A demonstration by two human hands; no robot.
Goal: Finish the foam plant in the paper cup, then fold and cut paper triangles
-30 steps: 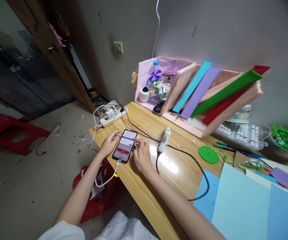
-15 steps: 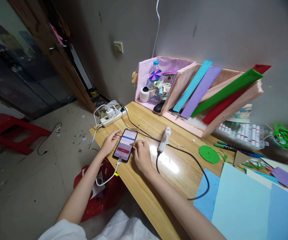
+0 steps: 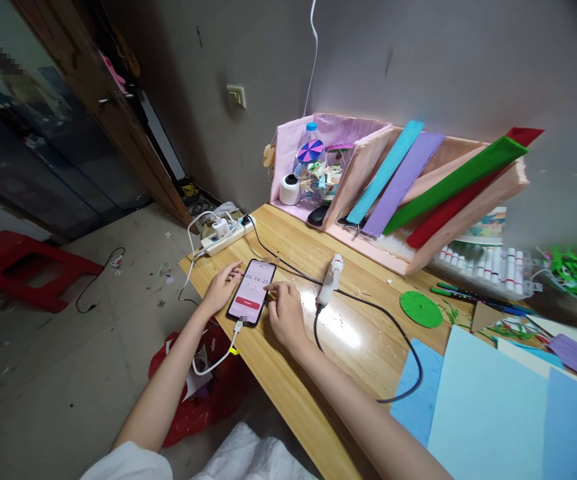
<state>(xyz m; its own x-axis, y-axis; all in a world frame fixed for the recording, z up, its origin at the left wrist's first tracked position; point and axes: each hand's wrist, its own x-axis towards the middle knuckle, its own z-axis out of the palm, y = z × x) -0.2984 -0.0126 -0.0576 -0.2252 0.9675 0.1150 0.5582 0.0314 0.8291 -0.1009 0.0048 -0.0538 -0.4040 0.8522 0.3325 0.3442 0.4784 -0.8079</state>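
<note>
from above, the head camera looks forward and down over the nearby desk (image 3: 368,350).

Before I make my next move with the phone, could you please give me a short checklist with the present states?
1. Phone lies on the table: ok.
2. Its screen is lit: ok.
3. White cable reaches the phone's lower end: ok.
4. Left hand leaves the screen uncovered: ok.
5. Right hand is off the screen: cannot tell; a fingertip is at its edge.
6. Phone is charging: cannot tell.
</note>
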